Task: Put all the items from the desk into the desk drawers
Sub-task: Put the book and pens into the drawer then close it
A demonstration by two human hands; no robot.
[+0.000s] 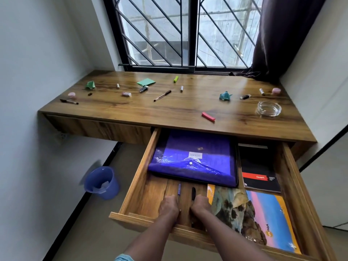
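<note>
Both hands reach into the open drawer (138, 174), which is pulled out below the right part of the wooden worktop (188, 110). The left hand (168, 206) is clenched around the lower end of a purple pen (178, 190), and the right hand (200, 204) is clenched the same way around a black pen (193, 193). Both pens point away from the person, over the bare wood at the drawer's front.

Behind the pens lies a blue folder (194, 159) printed with a snowy mountain. To its right is a black notebook (259, 166) with a red band, and nearer the front a colourful book (267, 219).

Small things lie scattered on the worktop: a crumpled green paper (90, 85), a flat green sheet (146, 82), a lime highlighter (175, 79), a brown pen (162, 95) with a black cap, a black pen (69, 101) near the left edge, a pink eraser (126, 94), a crumpled teal paper (225, 96), a red-pink bar (208, 116) near the front edge, and a clear glass ashtray (268, 108) at the right.

A blue bucket (101, 182) stands on the floor at the left.
</note>
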